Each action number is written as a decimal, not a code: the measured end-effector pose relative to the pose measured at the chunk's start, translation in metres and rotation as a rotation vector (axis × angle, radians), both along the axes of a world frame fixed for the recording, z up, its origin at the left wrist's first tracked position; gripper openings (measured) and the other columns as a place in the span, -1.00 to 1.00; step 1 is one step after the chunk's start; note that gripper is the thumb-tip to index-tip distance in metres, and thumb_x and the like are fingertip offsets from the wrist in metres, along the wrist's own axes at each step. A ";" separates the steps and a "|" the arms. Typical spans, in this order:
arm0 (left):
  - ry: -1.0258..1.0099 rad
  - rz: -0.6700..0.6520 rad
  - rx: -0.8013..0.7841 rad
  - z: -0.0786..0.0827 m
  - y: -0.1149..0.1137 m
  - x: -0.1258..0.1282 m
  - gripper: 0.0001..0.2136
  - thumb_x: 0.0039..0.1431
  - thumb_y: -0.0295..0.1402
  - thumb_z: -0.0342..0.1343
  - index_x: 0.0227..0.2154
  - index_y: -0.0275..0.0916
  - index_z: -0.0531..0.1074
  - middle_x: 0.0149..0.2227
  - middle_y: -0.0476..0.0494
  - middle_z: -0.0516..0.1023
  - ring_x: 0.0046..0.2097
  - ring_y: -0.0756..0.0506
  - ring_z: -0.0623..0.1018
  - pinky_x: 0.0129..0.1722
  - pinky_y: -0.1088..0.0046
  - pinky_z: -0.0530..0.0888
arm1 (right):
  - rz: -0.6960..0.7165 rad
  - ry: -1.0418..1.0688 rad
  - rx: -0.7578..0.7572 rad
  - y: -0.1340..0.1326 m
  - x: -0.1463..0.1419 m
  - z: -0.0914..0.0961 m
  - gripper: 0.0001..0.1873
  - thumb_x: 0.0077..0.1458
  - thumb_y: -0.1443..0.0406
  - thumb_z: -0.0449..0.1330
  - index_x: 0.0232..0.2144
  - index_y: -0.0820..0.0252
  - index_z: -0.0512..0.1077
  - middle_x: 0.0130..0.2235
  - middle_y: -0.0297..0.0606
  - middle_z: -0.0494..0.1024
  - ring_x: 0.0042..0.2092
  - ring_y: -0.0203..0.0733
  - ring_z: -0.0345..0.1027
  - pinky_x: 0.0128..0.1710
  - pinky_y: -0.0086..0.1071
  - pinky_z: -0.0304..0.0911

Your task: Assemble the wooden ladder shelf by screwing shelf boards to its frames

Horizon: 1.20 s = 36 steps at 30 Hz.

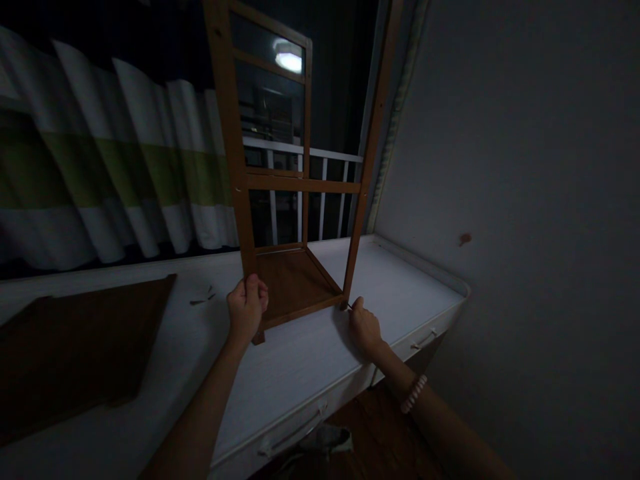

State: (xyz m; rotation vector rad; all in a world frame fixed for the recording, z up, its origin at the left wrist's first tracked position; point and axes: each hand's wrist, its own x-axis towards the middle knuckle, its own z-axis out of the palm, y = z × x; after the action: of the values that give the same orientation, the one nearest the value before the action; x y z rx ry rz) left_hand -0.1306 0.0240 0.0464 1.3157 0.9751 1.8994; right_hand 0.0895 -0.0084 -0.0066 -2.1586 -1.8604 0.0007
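Note:
A tall wooden shelf frame (300, 183) stands upright on a white desk top (400, 293), in front of a dark window. My left hand (247, 308) is closed round the frame's front left leg, near its foot. At the foot of the front right leg my right hand (364, 325) pinches a small thing I cannot make out. The frame has a brown bottom shelf (290, 280) and cross bars higher up.
A flat dark brown board (75, 347) lies on the desk at the left. Small screws or parts (203, 299) lie beside it. A striped white and green curtain (115, 180) hangs at the left. A grey wall (525, 200) closes the right side. The desk has drawer handles (423, 340).

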 end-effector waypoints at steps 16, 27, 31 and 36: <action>0.004 -0.014 0.019 -0.002 0.002 -0.002 -0.63 0.00 0.00 -0.05 -0.62 -0.24 0.22 -0.77 0.13 0.12 -0.77 0.12 0.17 -0.82 0.62 0.10 | 0.042 -0.033 -0.131 0.004 0.006 0.011 -0.73 0.17 0.37 -0.19 -0.19 0.43 0.21 -0.25 0.14 0.47 -0.20 0.04 0.40 -0.32 -0.25 0.22; -0.010 -0.012 0.027 0.001 -0.001 0.000 -0.59 -0.04 0.04 -0.02 -0.63 -0.26 0.23 -0.77 0.14 0.12 -0.77 0.13 0.16 -0.82 0.63 0.09 | 0.070 -0.025 -0.129 0.002 0.006 0.009 -0.69 0.14 0.43 -0.19 -0.06 0.45 0.07 -0.24 0.11 0.47 -0.20 -0.03 0.40 -0.31 -0.28 0.23; -0.016 -0.013 0.020 0.000 0.000 0.000 -0.59 -0.05 0.04 -0.02 -0.63 -0.26 0.23 -0.78 0.15 0.11 -0.77 0.14 0.15 -0.82 0.63 0.09 | 0.078 -0.133 -0.058 -0.004 0.006 0.005 -0.68 0.06 0.56 -0.19 -0.12 0.37 0.11 -0.18 0.05 0.42 -0.16 -0.15 0.37 -0.31 -0.41 0.21; -0.019 -0.017 0.018 -0.001 0.001 0.000 -0.59 -0.05 0.04 -0.02 -0.63 -0.26 0.23 -0.78 0.15 0.11 -0.77 0.14 0.15 -0.82 0.64 0.09 | 0.059 -0.193 0.062 -0.002 0.004 -0.003 -0.77 0.10 0.53 -0.21 -0.24 0.26 0.14 -0.22 -0.11 0.40 -0.20 -0.20 0.36 -0.39 -0.45 0.19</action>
State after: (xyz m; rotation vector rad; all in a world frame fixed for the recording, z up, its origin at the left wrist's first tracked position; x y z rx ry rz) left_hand -0.1308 0.0253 0.0453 1.3100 0.9366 1.9087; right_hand 0.0940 -0.0100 -0.0093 -2.1266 -1.9985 -0.2588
